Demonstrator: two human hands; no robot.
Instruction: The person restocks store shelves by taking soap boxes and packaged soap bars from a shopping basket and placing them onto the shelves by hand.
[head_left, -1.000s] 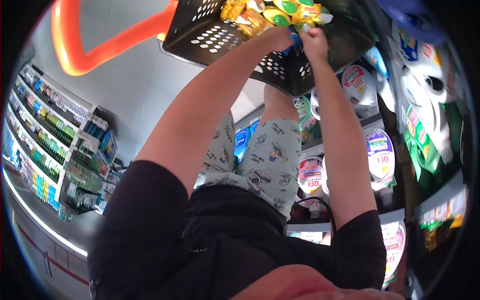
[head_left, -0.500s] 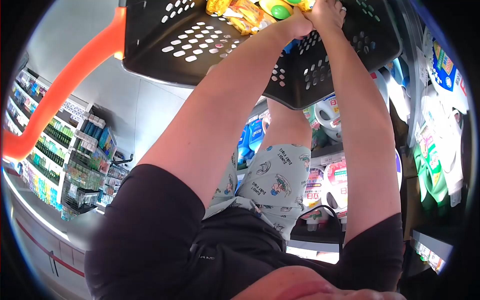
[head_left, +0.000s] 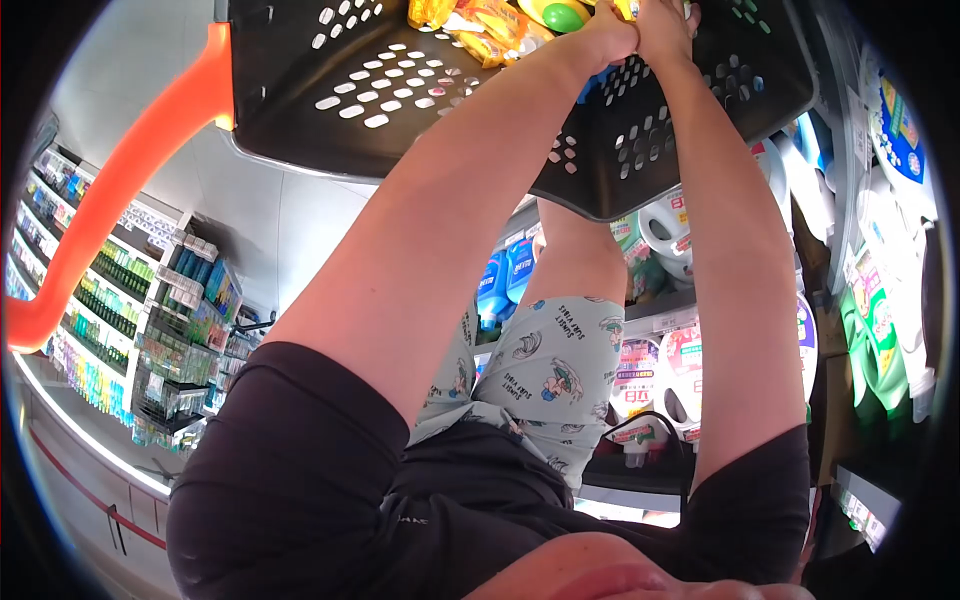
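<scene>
Where our left hand (head_left: 612, 38) and right hand (head_left: 666, 30) meet inside the basket (head_left: 285, 105), yellow packets (head_left: 497, 30) lie nearer the left; our grip we cannot tell.

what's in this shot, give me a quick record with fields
left hand: reaching into the basket, close by the right hand
right hand: also in the basket, near the top edge of view
hold: cannot tell
basket: black, perforated, orange handle
handle: at its left end
contents: yellow packs
shelves: white bottles, blue bottles
</scene>
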